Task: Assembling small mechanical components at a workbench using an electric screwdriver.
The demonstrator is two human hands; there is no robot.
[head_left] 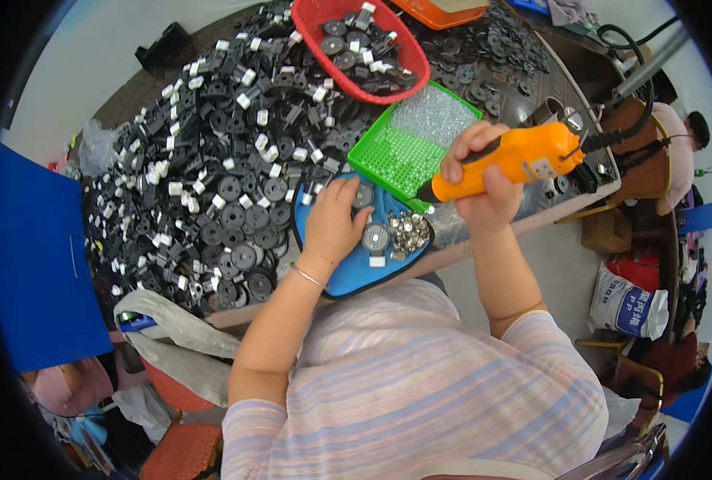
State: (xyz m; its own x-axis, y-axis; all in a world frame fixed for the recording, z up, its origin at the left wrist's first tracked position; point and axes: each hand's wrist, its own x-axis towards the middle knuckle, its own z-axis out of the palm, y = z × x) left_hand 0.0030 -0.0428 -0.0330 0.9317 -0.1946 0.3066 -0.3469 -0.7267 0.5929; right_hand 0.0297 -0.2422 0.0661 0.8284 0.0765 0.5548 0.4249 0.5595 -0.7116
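My right hand (496,192) is wrapped round an orange electric screwdriver (524,156), its dark tip pointing left above the near edge of the green basket. My left hand (334,228) grips a black round plastic part (362,195) between thumb and fingers, over a blue cloth mat (348,270). Close by on the mat lies another black disc part (376,237) with a white tab. Beside it is a small heap of shiny metal pieces (408,234). The green basket (384,160) holds many small silvery pieces, probably screws.
A large pile of black-and-white plastic parts (220,144) covers the table's left side. Behind stands a red basket (316,48) of similar parts, with loose black discs (500,48) at the far right. A cable (640,112) runs from the screwdriver. Other people sit nearby on both sides.
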